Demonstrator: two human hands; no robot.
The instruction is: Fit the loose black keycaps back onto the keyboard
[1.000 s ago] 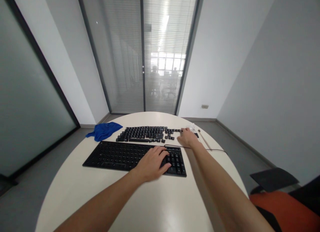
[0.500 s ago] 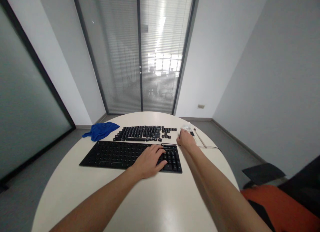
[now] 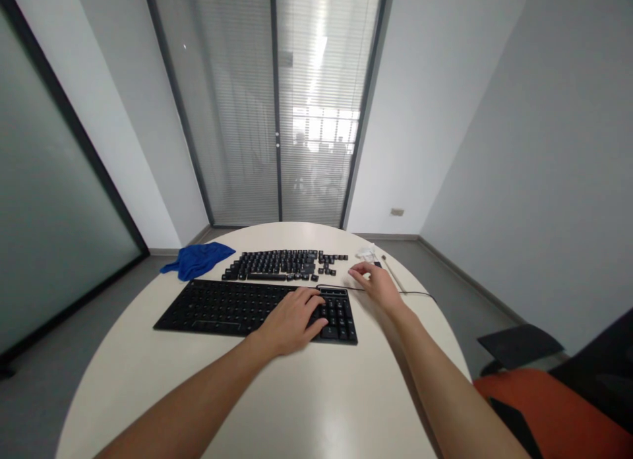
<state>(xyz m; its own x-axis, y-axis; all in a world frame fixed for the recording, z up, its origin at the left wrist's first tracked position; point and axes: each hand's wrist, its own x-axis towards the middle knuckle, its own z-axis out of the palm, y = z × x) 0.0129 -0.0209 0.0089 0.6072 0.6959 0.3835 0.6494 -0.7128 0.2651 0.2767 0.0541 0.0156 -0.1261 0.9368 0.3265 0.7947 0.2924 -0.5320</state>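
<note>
Head view shows your left hand (image 3: 289, 322), fingers spread, on the right part of the keyboard (image 3: 227, 307), seemingly steadying it on the worktop (image 3: 291, 399), while your right hand (image 3: 376, 286) curls right of the far keycaps (image 3: 279, 262), rowed apparently for order, though whether its fingers pinch anything you cannot tell.

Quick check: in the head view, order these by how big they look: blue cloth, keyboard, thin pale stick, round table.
Largest to smallest:
1. Round table
2. Keyboard, partly covered by the left hand
3. Blue cloth
4. Thin pale stick
</note>
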